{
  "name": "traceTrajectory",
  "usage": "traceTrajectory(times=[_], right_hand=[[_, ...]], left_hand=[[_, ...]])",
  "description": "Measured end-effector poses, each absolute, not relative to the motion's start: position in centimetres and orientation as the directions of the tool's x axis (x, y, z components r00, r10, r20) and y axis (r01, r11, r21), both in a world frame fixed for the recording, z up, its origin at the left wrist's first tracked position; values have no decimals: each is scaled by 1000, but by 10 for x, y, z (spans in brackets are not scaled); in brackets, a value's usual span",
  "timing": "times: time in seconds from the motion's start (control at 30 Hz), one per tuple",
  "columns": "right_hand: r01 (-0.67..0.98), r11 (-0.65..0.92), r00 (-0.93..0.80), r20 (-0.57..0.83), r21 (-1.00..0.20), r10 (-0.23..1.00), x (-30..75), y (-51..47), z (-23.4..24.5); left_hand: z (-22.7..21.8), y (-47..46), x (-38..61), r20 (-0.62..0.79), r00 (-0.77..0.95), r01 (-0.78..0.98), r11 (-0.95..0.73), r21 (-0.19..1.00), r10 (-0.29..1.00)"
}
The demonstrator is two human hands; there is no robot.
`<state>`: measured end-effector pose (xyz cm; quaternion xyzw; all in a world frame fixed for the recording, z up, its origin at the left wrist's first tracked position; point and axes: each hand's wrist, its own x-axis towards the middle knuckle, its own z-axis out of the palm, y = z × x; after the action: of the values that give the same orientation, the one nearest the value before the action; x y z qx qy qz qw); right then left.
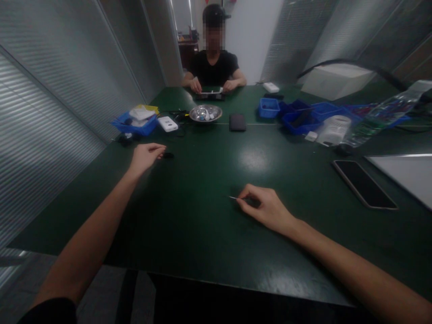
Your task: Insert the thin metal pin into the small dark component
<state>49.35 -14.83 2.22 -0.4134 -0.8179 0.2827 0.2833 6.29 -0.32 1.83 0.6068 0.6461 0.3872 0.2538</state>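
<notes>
My right hand (266,208) rests on the dark green table (202,225) with its fingers pinched on a thin metal tool (233,197) whose tip pokes out to the left. My left hand (146,156) is stretched far out to the left. Its fingers are curled loosely and their tips reach a small black object (168,155) lying on the table. Whether it grips that object I cannot tell.
A phone (364,183) lies face up at the right beside a white sheet (405,175). Farther back stand a metal bowl (205,113), a black case (237,122), a white device (168,123) and several blue bins (297,114). A person in black (213,67) sits opposite, hands on a device.
</notes>
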Motion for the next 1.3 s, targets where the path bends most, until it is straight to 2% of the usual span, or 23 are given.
traceTrajectory(times=[0.2,0.43,0.63,0.83,1.03,1.3], right_hand=[[511,503,-503,232,-697,833,494,-148,21],[515,503,-507,226,-695,832,495,-147,19],[514,497,-508,218,-699,833,495,-148,21],[504,494,-508,220,-709,833,495,-148,22],[504,500,-511,223,-705,830,495,-148,22],[503,494,-512,216,-709,831,496,-148,21]], left_hand=[[13,-1,60,149,-92,605,-63,793,985],[9,-1,56,207,-55,732,-101,674,977],[5,2,50,182,-36,698,-106,708,983],[5,5,47,295,122,762,-280,583,948],[4,5,47,187,97,753,-194,629,978],[7,5,45,116,91,750,-145,645,989]])
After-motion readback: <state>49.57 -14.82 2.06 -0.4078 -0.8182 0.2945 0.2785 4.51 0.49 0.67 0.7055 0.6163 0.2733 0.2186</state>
